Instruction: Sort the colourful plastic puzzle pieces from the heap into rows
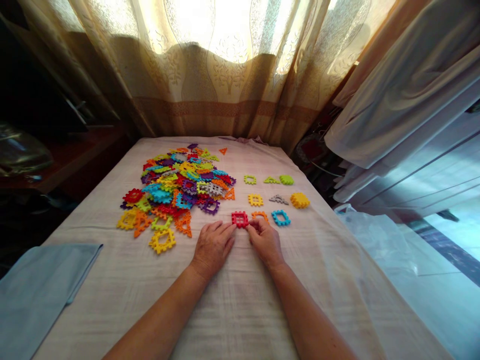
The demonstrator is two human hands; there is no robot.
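A red square window piece (239, 219) lies on the cloth between my hands. The fingertips of my left hand (214, 245) rest at its lower left edge, fingers stretched out. My right hand (265, 242) pinches the lower right corner of the red piece and partly covers an orange piece (260, 215) behind it. To the right is a blue square frame (281, 217). Behind lie a yellow square window (255, 200), a grey triangle (279, 199), yellow round pieces (300, 200), a green square frame (250, 179), a green triangle (271, 180) and a green round piece (286, 179).
A large heap of mixed coloured pieces (187, 175) covers the left back of the cloth-covered table (232, 320). One orange triangle (223, 150) lies beyond it. A blue-grey cloth (41, 290) is at the near left corner. Curtains (225, 80) hang behind.
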